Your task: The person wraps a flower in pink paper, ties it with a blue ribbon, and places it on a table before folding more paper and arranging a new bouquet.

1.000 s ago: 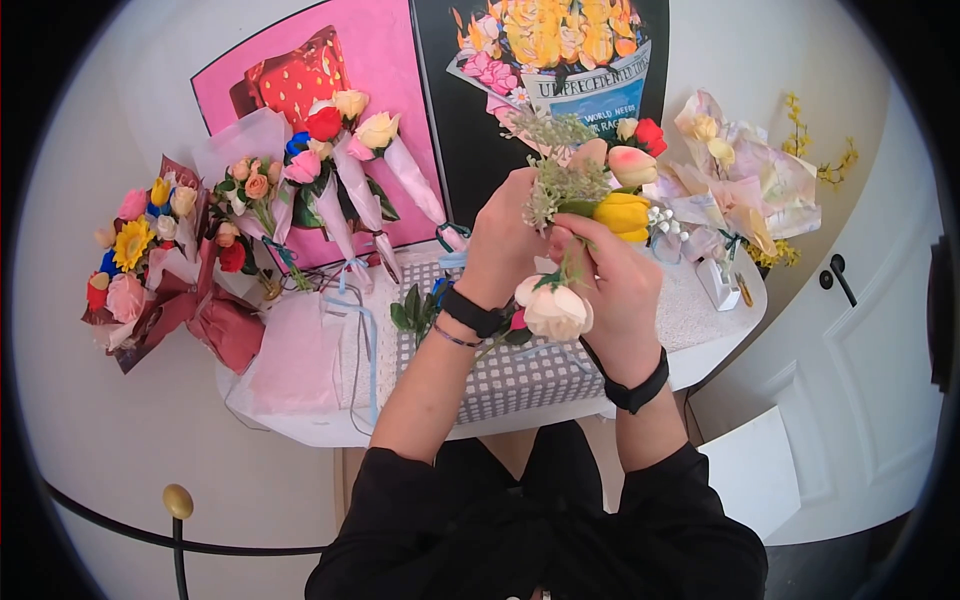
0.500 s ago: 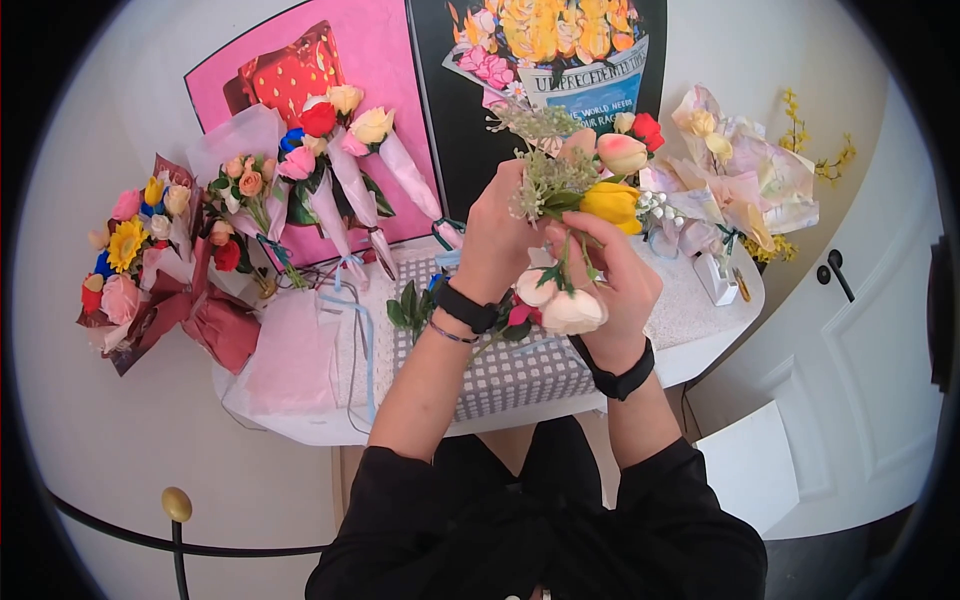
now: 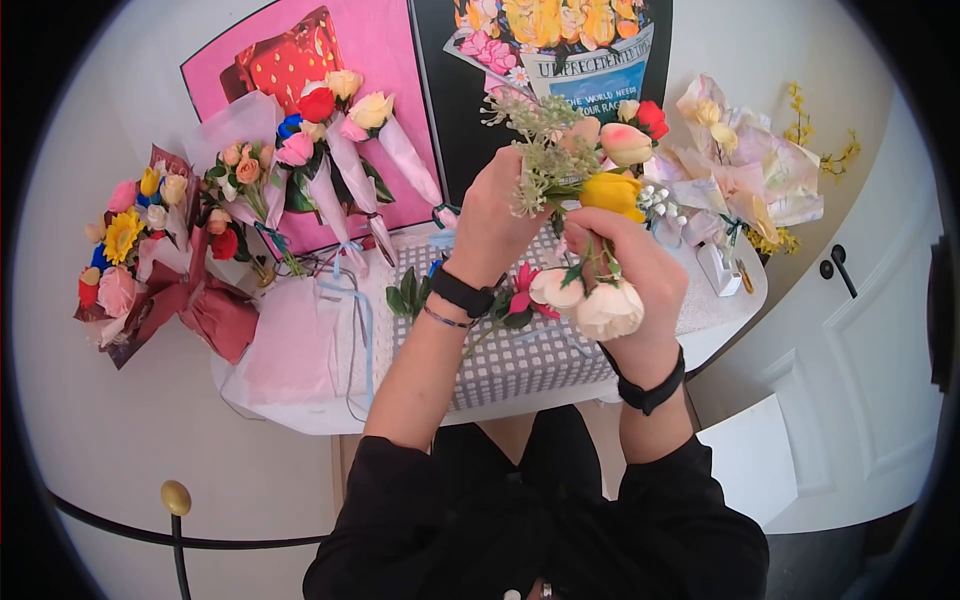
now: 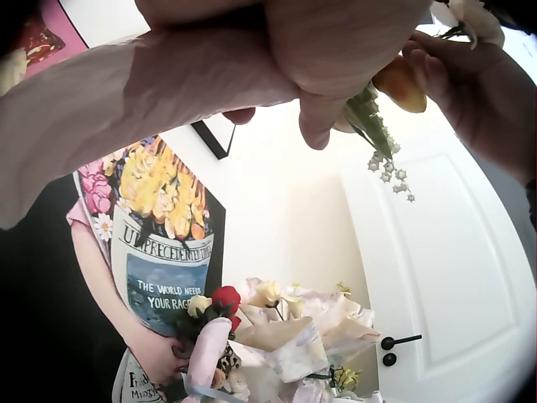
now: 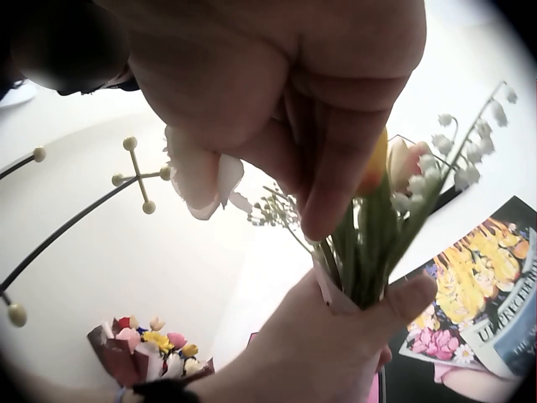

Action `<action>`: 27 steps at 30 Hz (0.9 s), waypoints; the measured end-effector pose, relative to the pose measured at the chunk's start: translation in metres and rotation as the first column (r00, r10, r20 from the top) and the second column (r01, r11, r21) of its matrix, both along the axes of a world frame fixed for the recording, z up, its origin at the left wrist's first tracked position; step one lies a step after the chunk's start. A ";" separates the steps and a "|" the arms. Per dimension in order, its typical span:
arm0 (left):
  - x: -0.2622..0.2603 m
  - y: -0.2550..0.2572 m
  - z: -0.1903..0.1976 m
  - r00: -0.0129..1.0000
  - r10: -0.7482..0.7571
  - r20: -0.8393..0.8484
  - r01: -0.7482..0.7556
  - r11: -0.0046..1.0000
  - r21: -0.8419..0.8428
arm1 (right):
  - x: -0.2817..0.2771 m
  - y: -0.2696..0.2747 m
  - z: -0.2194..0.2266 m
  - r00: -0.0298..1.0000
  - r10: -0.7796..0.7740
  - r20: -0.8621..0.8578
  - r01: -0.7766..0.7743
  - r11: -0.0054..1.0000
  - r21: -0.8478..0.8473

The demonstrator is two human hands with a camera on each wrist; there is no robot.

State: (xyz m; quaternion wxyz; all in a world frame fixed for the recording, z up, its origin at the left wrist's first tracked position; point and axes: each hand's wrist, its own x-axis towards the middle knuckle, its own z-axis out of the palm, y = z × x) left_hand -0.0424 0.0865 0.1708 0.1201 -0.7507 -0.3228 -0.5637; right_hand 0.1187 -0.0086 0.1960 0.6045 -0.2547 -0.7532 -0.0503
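Stems sit in our curled left hand; our right hand pinches the white flowers, best eased in gently, uncrushed.

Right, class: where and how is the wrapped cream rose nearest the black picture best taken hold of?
Probably by the slim lower wrap, just above the dark ribbon, from the front. The cream rose fills the upper end, where fingers could crush petals; the wrap tapers below it, and the pink picture stands behind.
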 end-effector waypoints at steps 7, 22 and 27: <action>0.002 -0.001 -0.006 0.995 -0.077 0.063 0.081 0.995 -0.056 | 0.003 0.001 0.003 0.992 -0.013 0.123 0.018 0.999 -0.034; 0.005 -0.016 0.006 0.985 -0.173 0.024 0.172 0.984 0.043 | -0.019 0.017 -0.012 0.980 -0.043 -0.194 0.051 0.998 0.037; 0.008 -0.013 0.000 0.996 -0.087 0.018 0.086 0.995 0.041 | -0.021 0.022 -0.017 0.956 -0.051 -0.289 0.062 0.998 0.026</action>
